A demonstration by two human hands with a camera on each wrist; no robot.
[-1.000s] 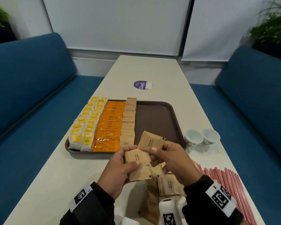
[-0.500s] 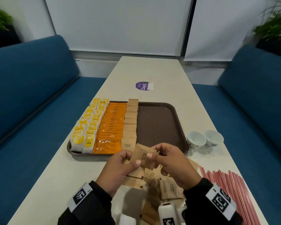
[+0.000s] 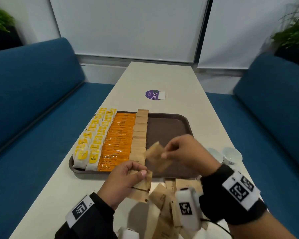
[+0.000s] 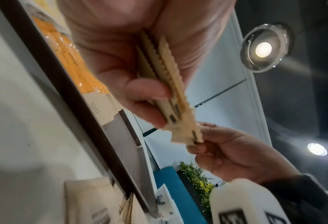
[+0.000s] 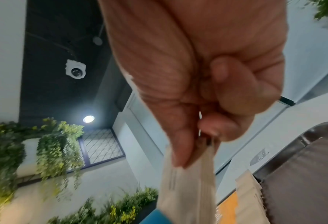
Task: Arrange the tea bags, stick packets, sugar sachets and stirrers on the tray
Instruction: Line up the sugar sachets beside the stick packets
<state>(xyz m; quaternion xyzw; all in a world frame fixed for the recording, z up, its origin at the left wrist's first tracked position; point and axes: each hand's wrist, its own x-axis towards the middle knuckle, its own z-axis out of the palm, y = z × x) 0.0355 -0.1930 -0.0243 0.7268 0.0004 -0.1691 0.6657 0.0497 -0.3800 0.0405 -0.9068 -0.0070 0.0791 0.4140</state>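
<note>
Pinching sugar sachets [image 3: 158, 156]: right hand [image 3: 188, 153] fingers | left hand [image 3: 123, 180] grips stack [image 3: 142, 184] | tray [image 3: 167, 131] right half bare

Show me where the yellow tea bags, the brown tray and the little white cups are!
Yellow paper tea bags [image 3: 93, 140], head view, middle of the rows.
Brown plastic tray [image 3: 164, 130], head view, bare floor.
Small white ceramic cups [image 3: 231, 155], head view, right cup's bowl.

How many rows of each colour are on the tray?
Yellow tea bags: 2 rows
Orange packets: 1 row
Brown sachets: 1 row
Total: 4 rows
</note>
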